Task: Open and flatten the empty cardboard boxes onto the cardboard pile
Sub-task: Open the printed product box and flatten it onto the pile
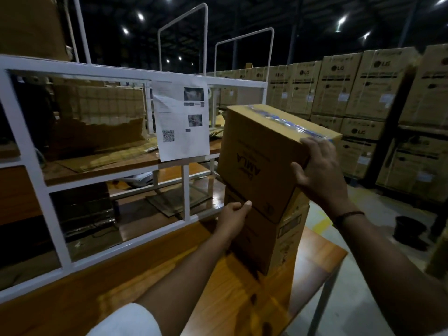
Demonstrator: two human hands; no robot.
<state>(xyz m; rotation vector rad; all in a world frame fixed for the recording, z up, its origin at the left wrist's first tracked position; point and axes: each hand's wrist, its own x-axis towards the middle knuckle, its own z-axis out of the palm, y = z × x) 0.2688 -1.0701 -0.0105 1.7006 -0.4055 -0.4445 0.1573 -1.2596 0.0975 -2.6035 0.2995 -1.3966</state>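
A: Where is the AMLA box (261,154)?
B: Tilted, atop a second cardboard box (274,238) that stands on the wooden table (230,299). Blue tape (288,123) runs across its top.
A: Hands?
B: Right hand (317,170) is curled over its near top corner. Left hand (234,214) grips its bottom edge.

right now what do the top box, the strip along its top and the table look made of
Top box: brown cardboard, matte, printed lettering, creased edges.
Strip: likely plastic tape, glossy, wrinkles glinting, blue print.
Table: wood or wood-look laminate, glossy; grain and reflections show.
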